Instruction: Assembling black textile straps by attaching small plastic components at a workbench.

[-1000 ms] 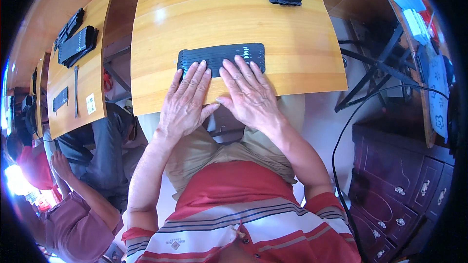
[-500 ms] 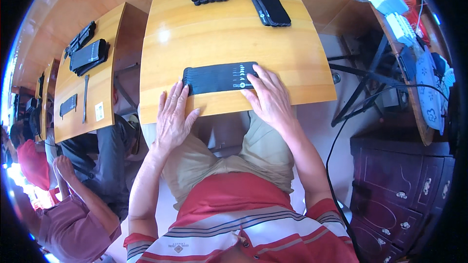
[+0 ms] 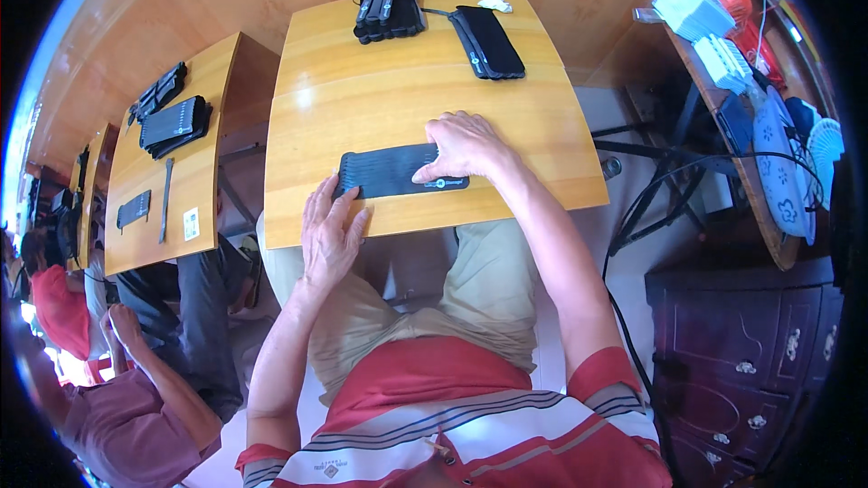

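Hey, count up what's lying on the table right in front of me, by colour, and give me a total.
Black piles: 3 (the front pile, the back left pile and the back right pile)
White things: 1 (a crumpled scrap)
Total: 4

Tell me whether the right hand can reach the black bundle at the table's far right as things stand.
Probably yes: only bare tabletop shows between the right hand and the black bundle, though reach is hard to judge. The hand would first have to leave the near black stack.
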Demonstrator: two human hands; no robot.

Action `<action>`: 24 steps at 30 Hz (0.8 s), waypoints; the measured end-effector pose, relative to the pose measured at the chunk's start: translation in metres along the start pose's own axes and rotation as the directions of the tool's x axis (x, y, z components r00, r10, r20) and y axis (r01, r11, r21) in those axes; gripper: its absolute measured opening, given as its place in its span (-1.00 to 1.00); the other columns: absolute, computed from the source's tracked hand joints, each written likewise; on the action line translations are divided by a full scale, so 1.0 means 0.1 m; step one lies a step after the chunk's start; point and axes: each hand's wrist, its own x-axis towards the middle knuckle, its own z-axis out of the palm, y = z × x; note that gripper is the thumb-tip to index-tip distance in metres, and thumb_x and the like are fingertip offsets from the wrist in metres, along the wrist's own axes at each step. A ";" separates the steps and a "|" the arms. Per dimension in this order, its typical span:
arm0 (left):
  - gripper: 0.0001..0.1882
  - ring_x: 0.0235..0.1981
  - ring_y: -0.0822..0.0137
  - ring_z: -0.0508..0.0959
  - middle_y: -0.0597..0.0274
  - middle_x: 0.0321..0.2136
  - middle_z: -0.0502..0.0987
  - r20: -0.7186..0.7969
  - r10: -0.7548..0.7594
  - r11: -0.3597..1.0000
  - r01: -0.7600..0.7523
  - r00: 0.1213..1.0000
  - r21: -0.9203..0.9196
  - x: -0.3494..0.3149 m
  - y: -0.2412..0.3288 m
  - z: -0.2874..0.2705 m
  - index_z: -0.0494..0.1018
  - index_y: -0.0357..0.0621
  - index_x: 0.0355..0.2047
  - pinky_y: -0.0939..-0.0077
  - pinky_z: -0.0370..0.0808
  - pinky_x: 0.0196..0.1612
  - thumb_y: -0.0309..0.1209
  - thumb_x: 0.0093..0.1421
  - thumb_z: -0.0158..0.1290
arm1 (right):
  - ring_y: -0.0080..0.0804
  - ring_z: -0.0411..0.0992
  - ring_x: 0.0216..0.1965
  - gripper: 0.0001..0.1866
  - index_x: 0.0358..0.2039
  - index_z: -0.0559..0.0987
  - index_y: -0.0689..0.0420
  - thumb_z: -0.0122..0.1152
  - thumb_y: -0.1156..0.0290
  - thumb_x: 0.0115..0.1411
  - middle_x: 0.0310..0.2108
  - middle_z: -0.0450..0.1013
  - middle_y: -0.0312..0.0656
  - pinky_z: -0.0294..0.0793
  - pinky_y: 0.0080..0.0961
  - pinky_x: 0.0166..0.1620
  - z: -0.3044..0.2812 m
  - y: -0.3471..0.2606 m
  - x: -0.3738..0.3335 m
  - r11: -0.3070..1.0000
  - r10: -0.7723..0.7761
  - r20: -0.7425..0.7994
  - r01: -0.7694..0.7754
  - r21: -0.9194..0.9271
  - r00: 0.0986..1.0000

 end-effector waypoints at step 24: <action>-0.47 0.16 -0.06 0.40 -0.09 0.13 0.41 -0.073 -0.054 0.993 0.046 0.996 -0.107 0.32 -0.05 0.06 0.45 -0.23 0.07 0.18 0.33 0.20 -0.31 0.10 0.26 | 0.02 0.59 -0.24 -0.81 -0.32 0.58 0.24 0.32 0.42 0.07 -0.40 0.59 0.06 0.54 -0.12 -0.19 0.17 -0.38 -0.18 0.969 -0.180 -0.164 0.147 -0.196 0.970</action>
